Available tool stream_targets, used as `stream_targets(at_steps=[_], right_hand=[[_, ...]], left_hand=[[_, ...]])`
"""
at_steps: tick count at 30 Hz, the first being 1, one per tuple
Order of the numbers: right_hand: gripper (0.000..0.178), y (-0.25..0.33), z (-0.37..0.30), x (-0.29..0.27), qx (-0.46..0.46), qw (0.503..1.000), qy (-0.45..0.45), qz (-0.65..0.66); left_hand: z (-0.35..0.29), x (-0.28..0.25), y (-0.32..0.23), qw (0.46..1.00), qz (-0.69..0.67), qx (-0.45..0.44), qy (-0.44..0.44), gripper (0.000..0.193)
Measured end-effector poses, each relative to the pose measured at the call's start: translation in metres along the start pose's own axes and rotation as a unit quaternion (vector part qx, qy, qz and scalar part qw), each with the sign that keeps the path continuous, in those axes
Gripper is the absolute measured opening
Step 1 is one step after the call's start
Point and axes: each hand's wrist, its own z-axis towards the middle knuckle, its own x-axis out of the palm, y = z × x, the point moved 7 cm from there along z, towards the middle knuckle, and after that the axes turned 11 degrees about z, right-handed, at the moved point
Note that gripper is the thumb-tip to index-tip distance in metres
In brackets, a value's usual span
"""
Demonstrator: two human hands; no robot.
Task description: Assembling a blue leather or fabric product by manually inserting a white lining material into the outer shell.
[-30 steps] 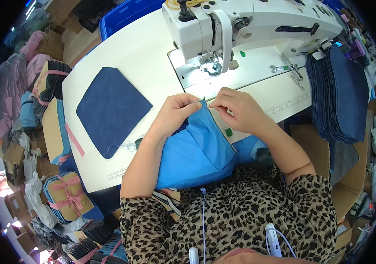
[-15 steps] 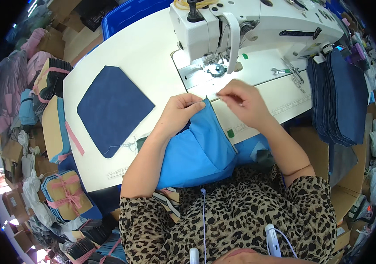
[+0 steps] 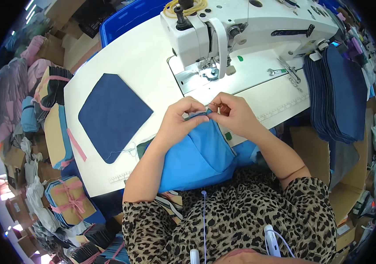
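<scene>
Both your hands meet at the upper end of the blue fabric piece (image 3: 196, 158): your left hand (image 3: 185, 115) has its grip closed on the dark-trimmed edge between thumb and fingers, and your right hand (image 3: 234, 115) pinches just beside it, fingertips almost touching the left's. The pinched spot is partly hidden by your fingers, so how the layers fold there cannot be told.

From that double grip the cloth falls back toward your body, its straight side edge slanting down and to your right, the wider, slack part bulging over the table's (image 3: 148, 57) near edge toward your lap. Neither hand is clearly nearer the held end.

The lit presser foot (image 3: 212, 74) of the white sewing machine (image 3: 240, 35) stands straight beyond your fingertips, near but apart, with your right hand seeming slightly closer. Bare white surface lies left of the machine, reaching to the navy panel (image 3: 115, 116), which lies flat, well apart from your left hand. On the right, your room is bounded by the wrench (image 3: 276, 71) and the hanging stack of navy pieces (image 3: 337, 97) at the table's edge.
</scene>
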Motion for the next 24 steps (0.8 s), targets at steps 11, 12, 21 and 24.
stream_targets(at_steps=[11,12,21,24], right_hand=[[0.009,0.029,-0.038,-0.016,-0.089,0.995,-0.026,-0.024],[0.011,0.042,-0.040,-0.010,-0.141,0.985,0.013,-0.103],[0.015,0.050,-0.052,-0.007,-0.215,0.953,0.027,-0.210],[0.016,0.051,-0.054,-0.007,-0.226,0.949,0.024,-0.218]], left_hand=[[-0.018,0.002,-0.067,0.894,0.293,0.332,-0.070,0.022],[-0.021,0.003,-0.071,0.881,0.308,0.348,-0.082,0.018],[-0.022,0.007,-0.077,0.867,0.321,0.373,-0.076,0.020],[-0.023,0.008,-0.075,0.870,0.319,0.369,-0.070,0.021]])
